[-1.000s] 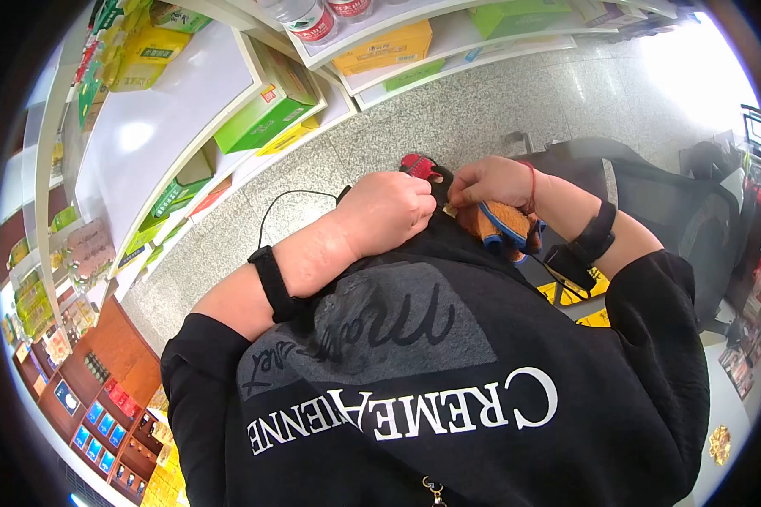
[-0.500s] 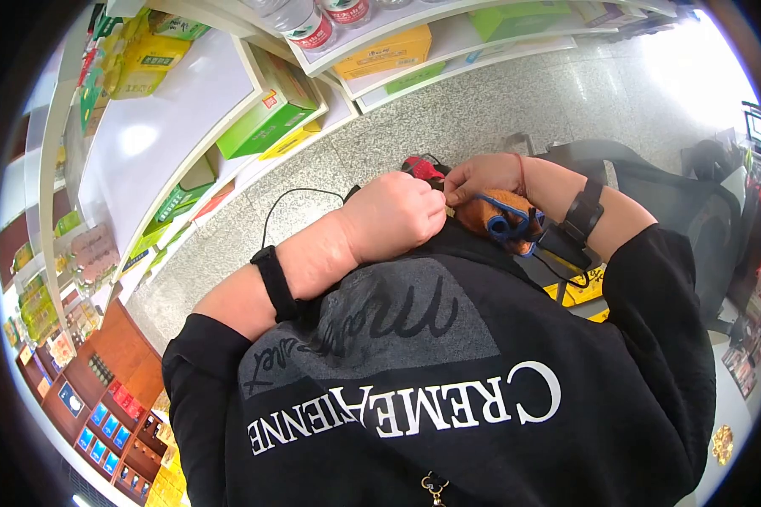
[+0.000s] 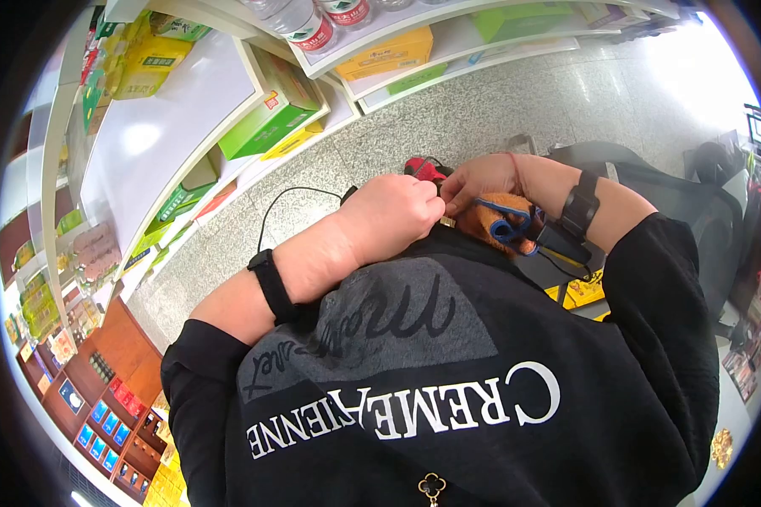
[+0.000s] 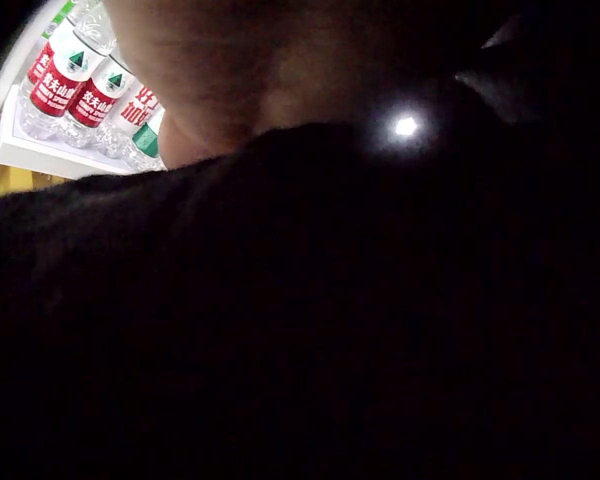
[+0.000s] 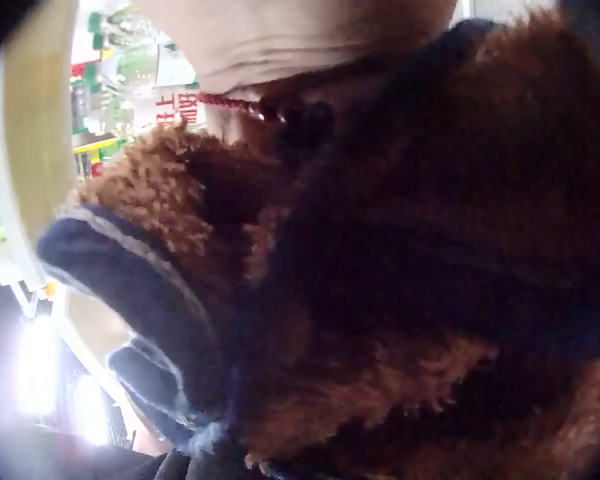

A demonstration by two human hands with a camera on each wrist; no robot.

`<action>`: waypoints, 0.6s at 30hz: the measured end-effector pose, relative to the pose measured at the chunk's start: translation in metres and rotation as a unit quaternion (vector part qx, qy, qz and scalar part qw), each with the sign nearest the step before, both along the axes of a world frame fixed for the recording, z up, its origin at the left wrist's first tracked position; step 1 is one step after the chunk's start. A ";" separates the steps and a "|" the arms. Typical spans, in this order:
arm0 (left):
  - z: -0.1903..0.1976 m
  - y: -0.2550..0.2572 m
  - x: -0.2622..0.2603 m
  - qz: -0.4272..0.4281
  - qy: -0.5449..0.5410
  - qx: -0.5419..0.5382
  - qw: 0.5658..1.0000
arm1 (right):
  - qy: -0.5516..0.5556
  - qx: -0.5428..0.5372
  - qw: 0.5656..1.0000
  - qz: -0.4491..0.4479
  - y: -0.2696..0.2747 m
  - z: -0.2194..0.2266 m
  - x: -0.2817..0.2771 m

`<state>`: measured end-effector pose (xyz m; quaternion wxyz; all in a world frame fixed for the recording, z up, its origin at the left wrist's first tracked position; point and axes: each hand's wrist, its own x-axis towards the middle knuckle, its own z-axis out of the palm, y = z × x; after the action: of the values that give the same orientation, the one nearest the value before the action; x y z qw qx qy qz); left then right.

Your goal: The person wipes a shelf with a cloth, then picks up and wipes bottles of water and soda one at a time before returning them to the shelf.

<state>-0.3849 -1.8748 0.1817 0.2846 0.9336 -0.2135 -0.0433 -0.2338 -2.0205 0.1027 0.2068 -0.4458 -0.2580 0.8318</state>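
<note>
The left hand [image 3: 393, 207] grips the upper edge of the black garment [image 3: 364, 304] with curled fingers; its fingertips are hidden. Beside it, nearly touching, the right hand [image 3: 480, 182] pinches with thumb and fingers at a small pale piece [image 3: 448, 221], which is mostly covered. Under the right wrist hangs a fuzzy orange-brown cloth [image 3: 484, 226] with blue edging. That cloth [image 5: 170, 200] fills much of the right wrist view, below a red cord bracelet. In the left wrist view, skin of the left hand [image 4: 250, 70] shows above dark fabric.
A red and black object [image 3: 423, 167] lies just beyond the hands. Shelves with boxes [image 3: 271, 114] and water bottles [image 3: 313, 32] stand ahead and left. A black mesh chair [image 3: 668, 207] is at the right. A dark cable loops left of the hands.
The right hand and forearm have shifted slightly left and closer to the left hand. The orange-brown cloth has turned, showing more of its rolled blue edge. The left hand has moved only slightly.
</note>
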 end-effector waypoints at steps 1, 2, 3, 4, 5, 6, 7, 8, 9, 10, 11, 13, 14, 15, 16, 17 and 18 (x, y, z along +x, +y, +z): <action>-0.001 0.000 0.000 0.002 0.012 -0.008 1.000 | 0.000 0.000 1.000 0.000 0.000 0.000 0.000; -0.001 -0.001 0.000 0.002 0.012 -0.009 1.000 | -0.016 0.012 1.000 0.005 0.000 0.000 0.000; -0.001 -0.002 0.000 -0.006 0.010 -0.001 1.000 | -0.031 0.025 0.999 0.010 0.003 0.006 0.000; -0.002 -0.002 0.001 -0.013 0.008 0.007 1.000 | -0.032 0.025 0.999 0.011 0.007 0.013 0.001; -0.002 -0.002 0.000 -0.012 0.007 0.007 1.000 | -0.102 0.060 0.990 0.074 0.012 0.022 0.003; -0.002 -0.001 -0.001 -0.003 0.025 -0.004 1.000 | -0.171 0.093 0.971 0.135 0.015 0.031 0.006; -0.002 0.000 0.000 0.005 0.041 -0.016 0.999 | -0.174 0.092 0.971 0.134 0.015 0.034 0.009; -0.003 0.003 0.001 0.004 0.041 -0.017 0.999 | -0.186 0.118 0.965 0.146 0.014 0.036 0.012; -0.002 0.008 0.001 0.007 0.076 -0.026 0.997 | -0.195 0.142 0.958 0.157 0.012 0.035 0.011; -0.002 0.012 0.002 0.012 0.109 -0.034 0.993 | -0.195 0.140 0.958 0.159 0.008 0.031 0.015; -0.002 0.016 0.002 0.014 0.109 -0.037 0.993 | -0.214 0.151 0.956 0.132 0.002 0.023 0.021; 0.003 0.027 0.001 0.057 0.160 -0.107 0.980 | -0.233 0.163 0.953 0.107 -0.008 0.018 0.036; 0.006 0.033 -0.002 0.072 0.174 -0.111 0.976 | -0.275 0.130 0.945 0.122 -0.011 0.020 0.046; 0.007 0.040 -0.006 0.074 0.174 -0.112 0.976 | -0.315 0.095 0.934 0.137 -0.017 0.020 0.057; 0.007 0.046 -0.011 0.129 0.206 -0.121 0.962 | -0.352 0.107 0.923 0.117 -0.029 0.011 0.075; 0.008 0.053 -0.015 0.183 0.235 -0.128 0.946 | -0.390 0.120 0.908 0.096 -0.043 0.003 0.090; 0.009 0.059 -0.021 0.226 0.275 -0.155 0.922 | -0.456 0.071 0.882 0.094 -0.048 0.015 0.102</action>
<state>-0.4057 -1.8154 0.1911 0.4752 0.8528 0.0854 -0.1989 -0.1320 -2.0689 0.1181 0.0185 -0.7336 -0.4225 0.5320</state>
